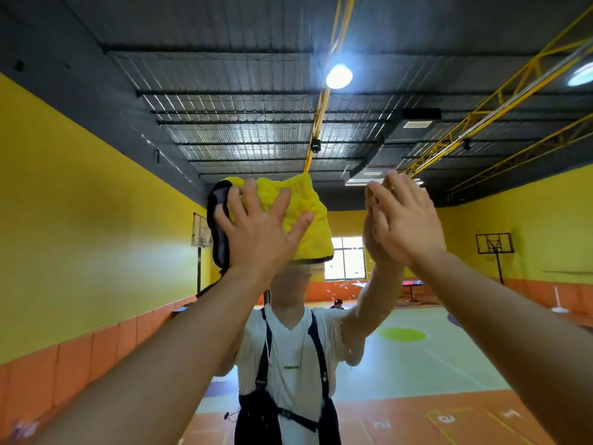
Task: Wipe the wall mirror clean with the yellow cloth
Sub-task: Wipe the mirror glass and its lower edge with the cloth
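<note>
Wall mirror [106, 239]: fills the whole view and reflects a yellow-walled hall and the person in a white shirt [290, 348]
Yellow cloth [309, 213]: bunched flat against the glass near the view's centre, covering the reflected head; its dark grey edge folds out at its 9 o'clock side
Left hand [256, 232]: fingers spread wide and straight, palm pressing the cloth's 7 o'clock part onto the mirror
Right hand [406, 226]: at 3 o'clock from the cloth and apart from it, fingers straight and close together, laid flat on the glass against its own reflection
Droplets [345, 288]: small wet specks on the glass at 5 o'clock from the cloth
Ceiling lamp [339, 76]: bright in the reflection at 12 o'clock from the cloth
</note>
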A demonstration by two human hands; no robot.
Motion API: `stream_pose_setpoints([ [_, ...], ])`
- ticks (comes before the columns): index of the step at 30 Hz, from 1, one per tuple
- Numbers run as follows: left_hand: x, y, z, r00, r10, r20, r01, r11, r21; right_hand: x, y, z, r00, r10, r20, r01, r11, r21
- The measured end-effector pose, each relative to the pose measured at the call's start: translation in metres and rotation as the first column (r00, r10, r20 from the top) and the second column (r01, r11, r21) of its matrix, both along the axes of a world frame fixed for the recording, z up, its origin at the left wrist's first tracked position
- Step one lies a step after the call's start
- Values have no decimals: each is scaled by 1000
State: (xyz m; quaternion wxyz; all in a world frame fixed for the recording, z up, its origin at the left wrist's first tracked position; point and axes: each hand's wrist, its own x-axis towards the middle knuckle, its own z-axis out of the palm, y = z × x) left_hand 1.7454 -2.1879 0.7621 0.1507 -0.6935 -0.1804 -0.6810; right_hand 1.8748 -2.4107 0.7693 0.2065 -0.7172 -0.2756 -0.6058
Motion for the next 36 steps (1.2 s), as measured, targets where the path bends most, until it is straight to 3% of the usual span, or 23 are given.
stream_pose_setpoints([
  [6, 17, -37, 0, 999, 6, -44, -8, 999, -40, 7, -18, 0, 1000, 16, 0, -16, 996, -88],
  [13, 23, -35, -9, 999, 34, 43, -36, 999, 33, 14, -16, -1, 996, 87, 3, -87, 993, -81],
  [24, 28, -30, -136, 995, 61, 75, -68, 994, 91, 7, -5, -18, 989, 145, 30, -144, 989, -17],
  [29, 27, -28, -184, 994, 56, 93, -65, 994, 89, -11, 5, -90, 974, 132, 184, -128, 991, -30],
  [36, 27, -28, -295, 996, 56, 70, -59, 997, 45, -14, 4, -260, 953, 187, 240, -178, 982, -56],
])
